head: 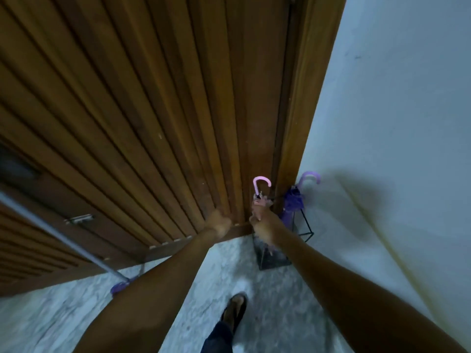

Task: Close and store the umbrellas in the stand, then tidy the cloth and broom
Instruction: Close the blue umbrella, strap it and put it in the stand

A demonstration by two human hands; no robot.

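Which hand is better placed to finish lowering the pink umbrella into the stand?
The right hand. It grips the closed pink umbrella directly over the wire stand, beside the purple umbrella already stored. The left hand holds nothing, near the wooden door.

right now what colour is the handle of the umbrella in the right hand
Pink handle, clearest in the head view.

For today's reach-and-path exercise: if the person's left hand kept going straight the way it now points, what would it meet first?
Probably the wooden slatted door: the left hand already reaches toward its bottom edge, with nothing visible between, though whether they touch is unclear.
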